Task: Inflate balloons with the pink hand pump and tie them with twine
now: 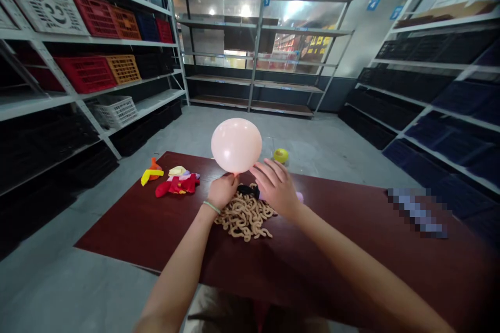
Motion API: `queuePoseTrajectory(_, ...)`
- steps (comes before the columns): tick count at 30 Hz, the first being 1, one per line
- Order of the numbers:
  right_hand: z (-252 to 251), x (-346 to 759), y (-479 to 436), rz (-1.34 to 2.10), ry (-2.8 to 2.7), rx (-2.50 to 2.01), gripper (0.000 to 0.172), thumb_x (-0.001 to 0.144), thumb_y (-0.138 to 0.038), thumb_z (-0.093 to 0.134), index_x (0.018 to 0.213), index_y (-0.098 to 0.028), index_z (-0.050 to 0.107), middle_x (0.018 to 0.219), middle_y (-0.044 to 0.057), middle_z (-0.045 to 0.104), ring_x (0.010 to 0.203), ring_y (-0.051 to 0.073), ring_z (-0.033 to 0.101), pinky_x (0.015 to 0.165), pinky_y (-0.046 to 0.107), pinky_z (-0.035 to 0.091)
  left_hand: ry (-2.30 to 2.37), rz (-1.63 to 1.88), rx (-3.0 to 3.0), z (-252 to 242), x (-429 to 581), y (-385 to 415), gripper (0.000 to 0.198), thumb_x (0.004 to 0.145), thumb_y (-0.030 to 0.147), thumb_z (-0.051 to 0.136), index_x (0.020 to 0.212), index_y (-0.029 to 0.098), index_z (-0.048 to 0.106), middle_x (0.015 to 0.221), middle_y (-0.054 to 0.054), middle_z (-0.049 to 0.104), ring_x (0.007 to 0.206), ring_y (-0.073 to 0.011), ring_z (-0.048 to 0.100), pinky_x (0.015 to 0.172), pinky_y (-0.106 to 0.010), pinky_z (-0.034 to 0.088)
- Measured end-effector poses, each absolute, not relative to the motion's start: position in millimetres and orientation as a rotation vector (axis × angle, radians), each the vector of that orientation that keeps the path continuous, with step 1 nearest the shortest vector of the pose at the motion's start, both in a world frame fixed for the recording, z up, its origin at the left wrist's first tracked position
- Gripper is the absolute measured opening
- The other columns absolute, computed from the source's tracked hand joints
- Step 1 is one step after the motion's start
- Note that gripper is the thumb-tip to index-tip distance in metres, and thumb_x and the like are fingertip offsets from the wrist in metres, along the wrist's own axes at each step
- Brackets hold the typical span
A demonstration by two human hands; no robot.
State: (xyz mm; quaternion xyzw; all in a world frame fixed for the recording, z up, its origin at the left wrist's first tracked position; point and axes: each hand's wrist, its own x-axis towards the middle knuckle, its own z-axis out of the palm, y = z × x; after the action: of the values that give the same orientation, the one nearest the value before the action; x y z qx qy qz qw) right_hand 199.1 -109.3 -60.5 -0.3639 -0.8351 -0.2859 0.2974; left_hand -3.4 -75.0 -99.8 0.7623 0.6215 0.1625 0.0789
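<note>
the neck of the pink balloon (236, 144) is hidden inside the left hand (222, 190), so its knot cannot be told. a black thing (246, 190) between the hands is mostly covered by the right hand (276, 187), as is a small pink bit (299, 197) just right of it. a pixelated patch (417, 212) blurs something at the table's right. both forearms are cut off by the near edge.
</note>
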Motion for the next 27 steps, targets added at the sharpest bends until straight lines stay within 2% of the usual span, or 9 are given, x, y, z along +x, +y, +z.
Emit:
queuePoseTrajectory(2,-47.7,183.7,-97.0,-0.785,-2.413,-0.875,0.053,0.094,-0.016,0.049,0.146,-0.027,0.042,0.147,0.001,0.05,0.141,0.024,0.035,0.12,0.048,0.028,1.841,0.389,2.347,-96.6,-5.5,-76.1,0.041,0.101,0.035,0.028,0.107,0.016,0.064,0.095,-0.014,0.072,0.083,-0.0233,0.069,0.073,-0.032,0.047)
queuePoseTrajectory(6,-42.9,166.6,-69.4,-0.808,-2.66,-0.688,0.058,0.094,-0.012,0.045,0.148,-0.028,0.038,0.153,-0.001,0.04,0.147,0.023,0.023,0.123,0.054,0.019,1.845,0.322,2.372,-93.4,-7.9,-76.7,0.046,0.102,0.039,0.024,0.108,0.017,0.064,0.094,-0.015,0.073,0.084,-0.0261,0.071,0.072,-0.034,0.05)
queuePoseTrajectory(11,-53.4,162.4,-51.8,-0.742,-2.713,-0.777,0.045,0.095,-0.018,0.047,0.137,-0.032,0.051,0.151,-0.001,0.044,0.146,0.025,0.027,0.121,0.061,0.013,1.853,0.335,2.372,-93.5,-9.8,-75.4,0.047,0.102,0.036,0.023,0.113,0.015,0.063,0.093,-0.017,0.073,0.085,-0.0281,0.072,0.072,-0.037,0.052)
queuePoseTrajectory(16,-64.9,159.8,-48.4,-0.693,-2.628,-0.881,0.031,0.093,-0.025,0.054,0.122,-0.03,0.062,0.147,0.001,0.049,0.144,0.026,0.03,0.12,0.064,0.011,1.832,0.314,2.418,-95.9,-10.9,-74.1,0.046,0.102,0.032,0.023,0.104,0.015,0.066,0.091,-0.018,0.072,0.085,-0.0292,0.071,0.071,-0.039,0.052)
queuePoseTrajectory(21,-77.5,157.3,-37.9,-0.795,-2.563,-0.85,0.022,0.091,-0.02,0.054,0.107,-0.027,0.068,0.143,0.002,0.053,0.143,0.026,0.033,0.12,0.06,0.015,1.848,0.332,2.343,-93.5,-8.8,-76.5,0.047,0.102,0.035,0.023,0.103,0.014,0.065,0.09,-0.018,0.071,0.082,-0.0288,0.071,0.072,-0.039,0.052)
queuePoseTrajectory(24,-78.0,163.0,-30.7,-0.865,-2.562,-0.776,0.023,0.09,-0.018,0.056,0.107,-0.026,0.068,0.14,0.002,0.055,0.142,0.026,0.035,0.12,0.059,0.019,1.793,0.491,2.23,-94.3,-8.1,-74.7,0.046,0.102,0.038,0.023,0.103,0.014,0.063,0.089,-0.016,0.07,0.081,-0.0265,0.07,0.072,-0.037,0.05)
queuePoseTrajectory(27,-72.7,172.2,-27.7,-0.961,-2.541,-0.725,0.023,0.092,-0.019,0.054,0.11,-0.025,0.067,0.135,0.004,0.06,0.14,0.026,0.037,0.118,0.057,0.023,1.61,0.787,2.059,-99.0,-8.2,-68.2,0.045,0.102,0.036,0.022,0.09,0.017,0.061,0.082,-0.011,0.068,0.079,-0.022,0.066,0.072,-0.033,0.048)
